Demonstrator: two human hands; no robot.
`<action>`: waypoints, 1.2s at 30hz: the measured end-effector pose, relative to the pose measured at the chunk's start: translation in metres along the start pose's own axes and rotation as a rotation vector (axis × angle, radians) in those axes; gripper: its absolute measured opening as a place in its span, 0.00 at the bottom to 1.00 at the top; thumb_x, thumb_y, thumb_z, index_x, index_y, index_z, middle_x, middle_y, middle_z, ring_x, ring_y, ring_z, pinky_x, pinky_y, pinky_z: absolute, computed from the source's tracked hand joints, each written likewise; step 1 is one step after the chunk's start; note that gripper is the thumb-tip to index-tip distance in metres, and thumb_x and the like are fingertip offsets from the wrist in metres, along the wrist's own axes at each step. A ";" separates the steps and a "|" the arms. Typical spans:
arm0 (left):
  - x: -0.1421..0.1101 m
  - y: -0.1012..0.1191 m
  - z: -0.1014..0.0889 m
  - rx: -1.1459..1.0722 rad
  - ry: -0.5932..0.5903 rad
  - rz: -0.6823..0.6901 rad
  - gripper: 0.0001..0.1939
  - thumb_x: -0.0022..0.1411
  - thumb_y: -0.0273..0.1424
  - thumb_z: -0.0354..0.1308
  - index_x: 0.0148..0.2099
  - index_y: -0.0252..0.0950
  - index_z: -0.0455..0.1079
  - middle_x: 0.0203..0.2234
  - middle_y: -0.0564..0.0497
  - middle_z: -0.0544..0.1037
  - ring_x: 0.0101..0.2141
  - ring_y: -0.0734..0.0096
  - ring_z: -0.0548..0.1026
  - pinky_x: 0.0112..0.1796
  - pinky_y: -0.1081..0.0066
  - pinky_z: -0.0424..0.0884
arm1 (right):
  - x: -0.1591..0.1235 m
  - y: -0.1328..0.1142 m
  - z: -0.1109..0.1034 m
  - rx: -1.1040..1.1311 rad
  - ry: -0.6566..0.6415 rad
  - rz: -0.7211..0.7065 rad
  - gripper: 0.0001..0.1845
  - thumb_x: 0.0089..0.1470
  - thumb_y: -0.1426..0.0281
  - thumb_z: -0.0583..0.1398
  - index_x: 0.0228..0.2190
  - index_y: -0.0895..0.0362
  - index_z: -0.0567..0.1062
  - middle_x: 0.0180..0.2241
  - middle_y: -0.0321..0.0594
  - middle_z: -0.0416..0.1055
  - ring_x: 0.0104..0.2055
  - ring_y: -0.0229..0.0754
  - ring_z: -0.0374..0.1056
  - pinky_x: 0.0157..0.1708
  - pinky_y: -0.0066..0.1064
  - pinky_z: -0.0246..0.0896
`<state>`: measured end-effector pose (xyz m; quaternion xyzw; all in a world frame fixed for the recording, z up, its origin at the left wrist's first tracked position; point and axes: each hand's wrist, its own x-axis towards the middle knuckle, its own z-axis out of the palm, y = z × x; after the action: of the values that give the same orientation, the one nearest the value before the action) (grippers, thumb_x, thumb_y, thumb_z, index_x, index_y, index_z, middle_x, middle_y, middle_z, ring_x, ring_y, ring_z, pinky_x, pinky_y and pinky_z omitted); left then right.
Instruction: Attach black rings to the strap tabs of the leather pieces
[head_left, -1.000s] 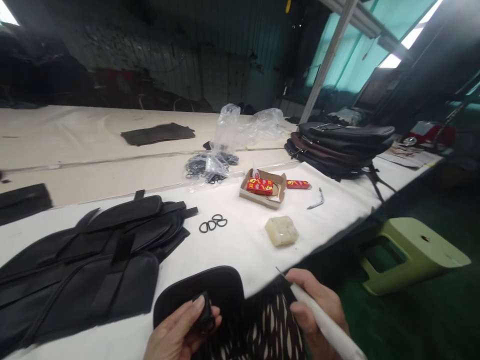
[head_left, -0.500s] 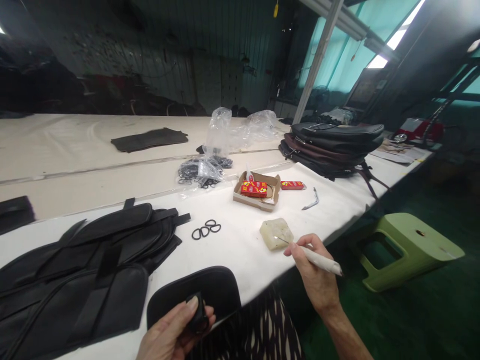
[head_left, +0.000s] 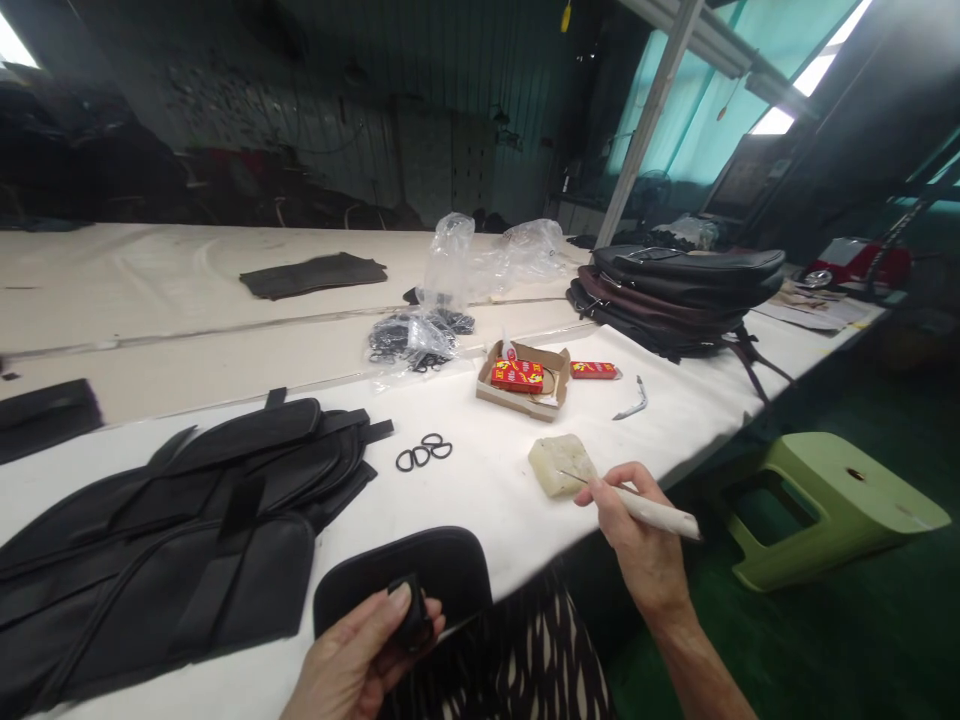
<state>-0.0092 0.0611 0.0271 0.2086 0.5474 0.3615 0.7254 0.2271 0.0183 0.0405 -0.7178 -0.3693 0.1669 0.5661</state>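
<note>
My left hand (head_left: 360, 655) is at the bottom edge, fingers pinched on a small black strap piece (head_left: 413, 622) at the rim of a rounded black padded panel (head_left: 409, 575). My right hand (head_left: 634, 530) grips a white-handled awl (head_left: 652, 512) like a pen. Its thin metal tip touches a pale yellowish wax block (head_left: 561, 464) lying on the white table (head_left: 487, 480). Three black rings (head_left: 424, 450) lie just left of the block.
A pile of black padded panels with straps (head_left: 172, 530) fills the left. Further back are a cardboard box with red packets (head_left: 525, 378), a clear bag of black rings (head_left: 412, 335), a metal hook (head_left: 632, 402) and stacked dark bags (head_left: 675, 295). A green plastic stool (head_left: 832, 505) stands right of the table.
My right hand rose from near my lap and reached forward, bringing the awl's tip onto the wax block. My left hand kept its pinch on the strap piece.
</note>
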 end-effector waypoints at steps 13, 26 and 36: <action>-0.004 -0.010 -0.013 -0.045 -0.222 0.046 0.11 0.52 0.33 0.63 0.32 0.27 0.76 0.31 0.41 0.79 0.34 0.64 0.75 0.38 0.67 0.71 | -0.064 -0.031 0.041 0.615 -0.543 0.359 0.14 0.55 0.61 0.59 0.28 0.55 0.61 0.24 0.35 0.72 0.17 0.26 0.46 0.18 0.20 0.42; -0.004 -0.010 -0.019 -0.049 -0.334 0.070 0.10 0.56 0.32 0.59 0.34 0.28 0.77 0.32 0.41 0.79 0.35 0.62 0.74 0.42 0.63 0.69 | -0.067 -0.018 0.066 0.467 -0.633 0.285 0.13 0.58 0.61 0.57 0.29 0.56 0.62 0.25 0.34 0.71 0.16 0.27 0.49 0.19 0.23 0.44; -0.006 -0.010 -0.019 -0.058 -0.348 0.067 0.10 0.57 0.32 0.59 0.33 0.28 0.77 0.31 0.41 0.79 0.34 0.64 0.75 0.40 0.68 0.69 | -0.066 -0.019 0.068 0.481 -0.682 0.267 0.13 0.58 0.61 0.57 0.28 0.56 0.62 0.26 0.34 0.72 0.16 0.26 0.49 0.18 0.23 0.44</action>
<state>-0.0250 0.0485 0.0175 0.2653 0.3958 0.3594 0.8024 0.1313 0.0190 0.0261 -0.5108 -0.3896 0.5473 0.5364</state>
